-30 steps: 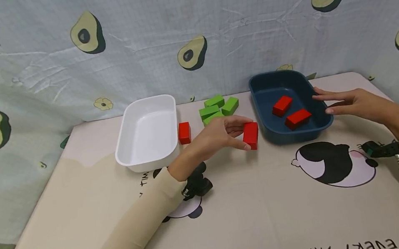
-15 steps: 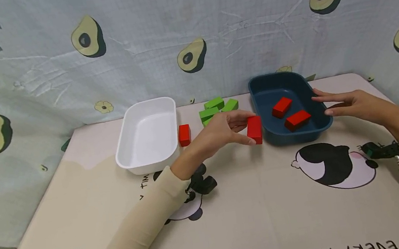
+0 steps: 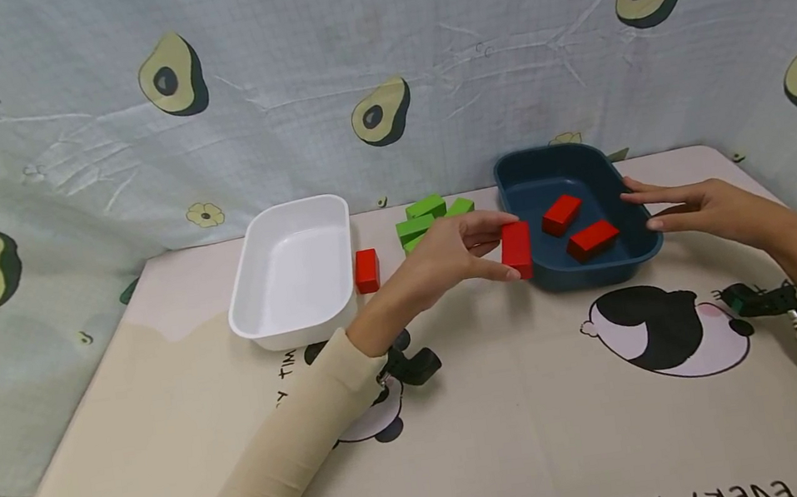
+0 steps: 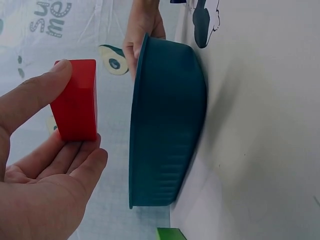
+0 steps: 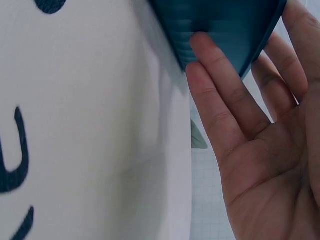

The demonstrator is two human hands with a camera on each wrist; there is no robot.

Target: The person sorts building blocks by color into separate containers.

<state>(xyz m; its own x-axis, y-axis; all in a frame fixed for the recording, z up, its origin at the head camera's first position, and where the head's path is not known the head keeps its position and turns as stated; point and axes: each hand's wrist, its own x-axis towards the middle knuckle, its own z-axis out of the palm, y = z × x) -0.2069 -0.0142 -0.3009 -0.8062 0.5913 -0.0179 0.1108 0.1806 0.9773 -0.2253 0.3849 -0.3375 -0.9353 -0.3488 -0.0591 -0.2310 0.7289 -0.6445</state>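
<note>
In my left hand (image 3: pixel 445 257) I hold a red block (image 3: pixel 516 250), pinched between thumb and fingertips. In the left wrist view the block is higher than the rim of the dark blue bin (image 4: pixel 167 125), and in the head view it overlaps the bin's left side. Inside that bin lie two red blocks, one farther back (image 3: pixel 562 214) and one nearer (image 3: pixel 593 240). My right hand (image 3: pixel 719 210) rests at the bin's right side, its fingers nearly straight against the outer wall (image 5: pixel 225 30) and the thumb by the rim.
A white bin (image 3: pixel 288 271) stands on the left of the table. Another red block (image 3: pixel 367 271) sits beside its right wall. Several green blocks (image 3: pixel 426 207) lie between the bins, partly behind my left hand. A patterned cloth (image 3: pixel 272 89) hangs behind the table.
My left hand has carried the red block rightward and up toward the dark blue bin, so it now overlaps the bin's left edge. My right hand has stayed at the bin's right side.
</note>
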